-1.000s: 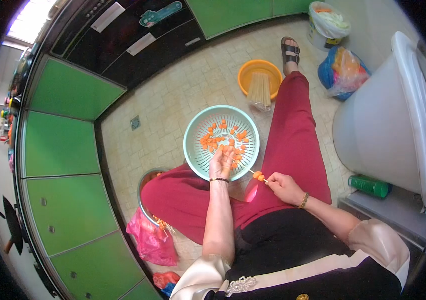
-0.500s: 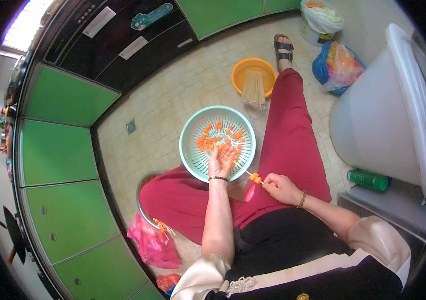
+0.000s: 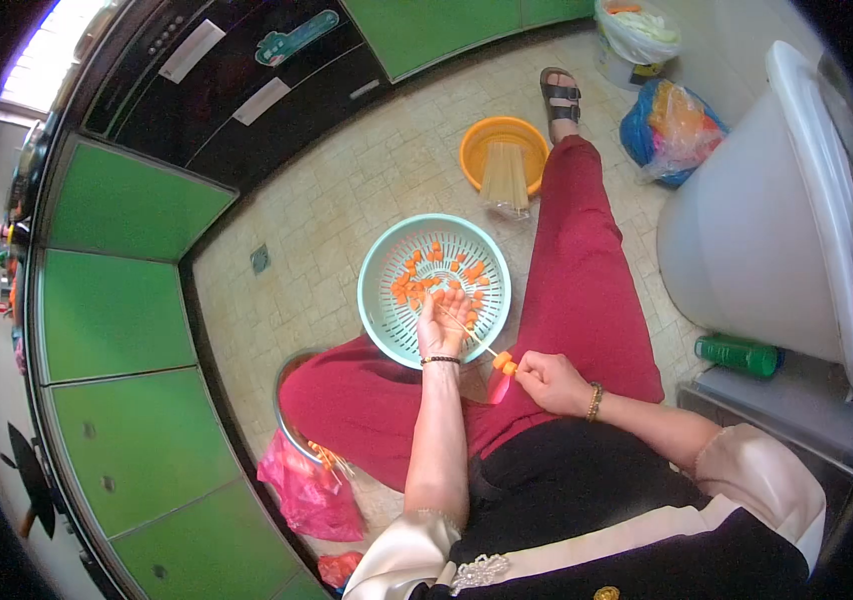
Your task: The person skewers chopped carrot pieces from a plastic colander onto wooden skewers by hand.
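A pale green colander (image 3: 377, 320) with several orange carrot pieces (image 3: 413, 290) sits on the floor between my legs. My left hand (image 3: 446, 325) is over its near part, palm up, fingers curled around a carrot piece. From there a thin wooden skewer (image 3: 481, 341) slants down to the right. Its near end is pinched in my right hand (image 3: 552, 382), with a few carrot pieces (image 3: 506, 363) threaded just in front of those fingers. The skewer's far tip lies at my left hand's fingers.
Beyond the colander, an orange basin (image 3: 471, 160) holds a bag of skewers (image 3: 505, 183). A metal bowl (image 3: 283, 405) and pink bag (image 3: 312, 492) are by my left knee. A large white tub (image 3: 737, 230), blue bag (image 3: 647, 135) and lined bucket (image 3: 637, 45) stand right.
The skewer's threaded carrot pieces and my right hand have shifted slightly left and down. The skewer's far end now reaches my left hand's fingers. The whole view has shifted a little.
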`<action>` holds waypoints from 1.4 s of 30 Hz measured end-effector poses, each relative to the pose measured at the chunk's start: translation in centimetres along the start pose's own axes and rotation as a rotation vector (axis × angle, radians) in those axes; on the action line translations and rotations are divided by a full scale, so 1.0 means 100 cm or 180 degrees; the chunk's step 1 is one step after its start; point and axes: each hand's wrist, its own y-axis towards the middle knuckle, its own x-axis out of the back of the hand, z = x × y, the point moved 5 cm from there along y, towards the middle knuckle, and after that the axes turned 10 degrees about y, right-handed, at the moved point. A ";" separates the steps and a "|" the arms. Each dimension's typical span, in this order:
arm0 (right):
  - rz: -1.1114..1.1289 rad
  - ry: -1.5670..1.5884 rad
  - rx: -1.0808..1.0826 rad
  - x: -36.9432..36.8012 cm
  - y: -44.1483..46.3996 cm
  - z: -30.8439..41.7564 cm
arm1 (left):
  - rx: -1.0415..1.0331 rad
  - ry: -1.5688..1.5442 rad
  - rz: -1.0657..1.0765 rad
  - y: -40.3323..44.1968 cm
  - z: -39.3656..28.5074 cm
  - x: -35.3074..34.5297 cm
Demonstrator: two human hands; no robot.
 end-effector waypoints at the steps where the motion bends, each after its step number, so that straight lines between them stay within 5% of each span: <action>1: 0.0003 -0.0059 0.0030 -0.001 0.000 0.003 | 0.0001 -0.0012 0.0016 0.000 0.000 -0.001; 13: -0.0182 -0.0257 0.0104 -0.005 -0.001 -0.007 | -0.0124 -0.0129 0.0051 -0.008 0.005 -0.010; 22: 0.0627 -0.0340 0.0104 -0.003 0.005 0.004 | -0.0002 -0.0420 0.0344 -0.003 -0.003 -0.004; 26: -0.0331 -0.0327 -0.0183 0.018 0.023 -0.008 | -0.0271 -0.0466 0.0275 -0.013 -0.015 -0.020; 29: 0.0100 -0.0762 0.0245 0.015 0.043 0.003 | -0.0057 -0.0438 0.0203 -0.004 -0.019 -0.012; 33: 0.0112 -0.0060 0.0072 -0.002 0.067 0.023 | -0.0082 -0.0142 0.0495 -0.016 -0.025 -0.034; 37: 0.0467 -0.0241 0.0060 -0.027 0.095 0.008 | 0.0155 0.0104 0.0014 -0.020 -0.018 -0.033; 42: 0.0135 0.0781 -0.0002 -0.042 0.097 -0.006 | 0.0023 0.0369 0.0037 -0.024 -0.015 -0.032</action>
